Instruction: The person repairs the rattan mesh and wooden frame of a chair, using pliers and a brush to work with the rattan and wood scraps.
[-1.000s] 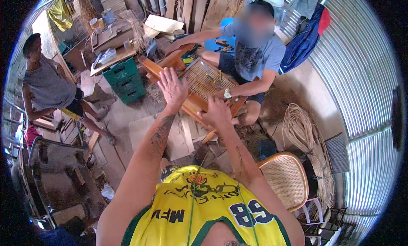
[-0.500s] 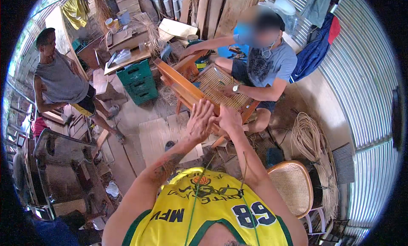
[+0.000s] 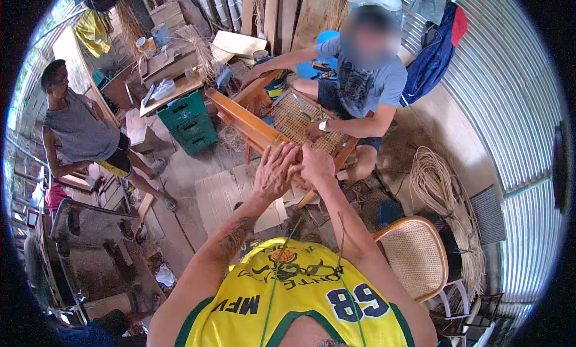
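A wooden chair [image 3: 245, 120] with a woven cane seat [image 3: 295, 111] stands tilted in front of me. My left hand [image 3: 276, 174] lies against its near wooden part, fingers stretched out. Beside it, my right hand [image 3: 318, 166] is closed at the chair's near edge; whatever is between its fingers is hidden. Across from me a seated co-worker has one hand [image 3: 315, 130] on the cane seat, close to a small yellow-and-dark tool [image 3: 306, 115]. The co-worker's other hand reaches to the chair's far side.
Green crates [image 3: 187, 124] stand at left, near another person [image 3: 81, 128]. Flat cardboard [image 3: 217, 200] lies on the floor. At right are a coil of cane strands [image 3: 433, 182] and a cane-panelled chair [image 3: 414, 257]. A corrugated metal wall [image 3: 510, 107] curves along the right.
The view has shifted a little, so the chair and both workers appear slightly displaced. My hands stay at the chair's near edge. The co-worker's hand remains over the cane seat.
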A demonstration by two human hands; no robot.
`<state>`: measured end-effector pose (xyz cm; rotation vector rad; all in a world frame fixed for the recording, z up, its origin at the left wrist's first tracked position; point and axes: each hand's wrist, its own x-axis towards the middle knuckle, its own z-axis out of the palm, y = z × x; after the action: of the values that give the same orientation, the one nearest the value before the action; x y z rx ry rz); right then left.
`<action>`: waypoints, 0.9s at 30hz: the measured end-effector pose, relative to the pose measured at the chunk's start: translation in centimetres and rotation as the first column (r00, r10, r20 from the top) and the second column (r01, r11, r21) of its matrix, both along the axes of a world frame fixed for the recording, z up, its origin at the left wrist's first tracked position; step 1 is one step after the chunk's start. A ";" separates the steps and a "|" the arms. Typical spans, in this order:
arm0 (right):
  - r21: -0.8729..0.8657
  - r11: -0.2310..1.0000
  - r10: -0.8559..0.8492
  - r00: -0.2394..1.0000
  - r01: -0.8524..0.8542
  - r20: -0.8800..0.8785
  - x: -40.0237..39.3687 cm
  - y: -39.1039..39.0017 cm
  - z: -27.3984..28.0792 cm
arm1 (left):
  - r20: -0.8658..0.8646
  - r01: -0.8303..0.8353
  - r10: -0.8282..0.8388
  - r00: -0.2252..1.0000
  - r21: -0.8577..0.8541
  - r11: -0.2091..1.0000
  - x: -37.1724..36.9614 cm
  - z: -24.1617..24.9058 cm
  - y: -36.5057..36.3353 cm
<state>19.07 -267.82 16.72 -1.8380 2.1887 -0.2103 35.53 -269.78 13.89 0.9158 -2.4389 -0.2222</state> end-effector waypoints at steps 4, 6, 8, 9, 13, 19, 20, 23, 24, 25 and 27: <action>0.059 0.996 -0.070 0.995 0.066 0.074 0.3 -0.4 0.9 | -0.010 -0.095 0.094 0.996 -0.032 0.995 -0.3 0.5 -1.8; 0.044 0.997 -0.064 0.993 0.060 0.098 0.2 -0.2 1.5 | -0.007 -0.135 0.135 0.991 -0.048 0.990 -0.3 0.5 -2.7; 0.033 0.998 -0.064 0.990 0.060 0.124 -0.1 -0.3 1.1 | 0.005 -0.170 0.170 0.985 -0.060 0.984 -0.7 0.4 -3.6; 0.049 0.997 -0.063 0.993 0.059 0.097 -0.2 -0.5 0.6 | 0.014 -0.206 0.208 0.978 -0.071 0.976 -1.0 0.2 -4.0; 0.047 0.998 -0.049 0.995 0.045 0.084 -0.4 -0.5 0.4 | 0.014 -0.226 0.228 0.974 -0.094 0.970 -0.9 0.3 -5.1; -0.004 0.999 -0.051 0.994 0.052 0.093 -0.4 -0.6 -0.4 | 0.045 -0.235 0.239 0.970 -0.086 0.968 -0.5 -0.4 -6.8; -0.016 0.998 -0.054 0.994 0.056 0.093 -0.5 -0.9 -0.4 | 0.032 -0.263 0.265 0.964 -0.053 0.963 -0.4 -0.3 -6.9; 0.006 0.998 -0.062 0.992 0.062 0.109 -0.6 -0.4 -0.7 | 0.013 -0.298 0.298 0.955 -0.006 0.955 -0.2 -0.7 -7.4; 0.024 0.998 -0.063 0.992 0.060 0.107 -0.6 -0.6 0.1 | -0.001 -0.315 0.315 0.949 -0.017 0.949 -0.1 -0.8 -8.1; 0.044 0.997 -0.061 0.992 0.057 0.107 -0.4 -0.5 0.2 | -0.012 -0.334 0.334 0.943 -0.026 0.942 0.1 -1.0 -8.6; 0.065 0.997 -0.057 0.994 0.051 0.095 -0.3 -0.4 -0.4 | 0.012 -0.365 0.365 0.931 0.005 0.931 0.4 -1.0 -9.3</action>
<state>18.82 -268.19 16.30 -1.7016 2.1557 -0.2343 35.94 -279.05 12.90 1.3537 -2.2243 -0.0906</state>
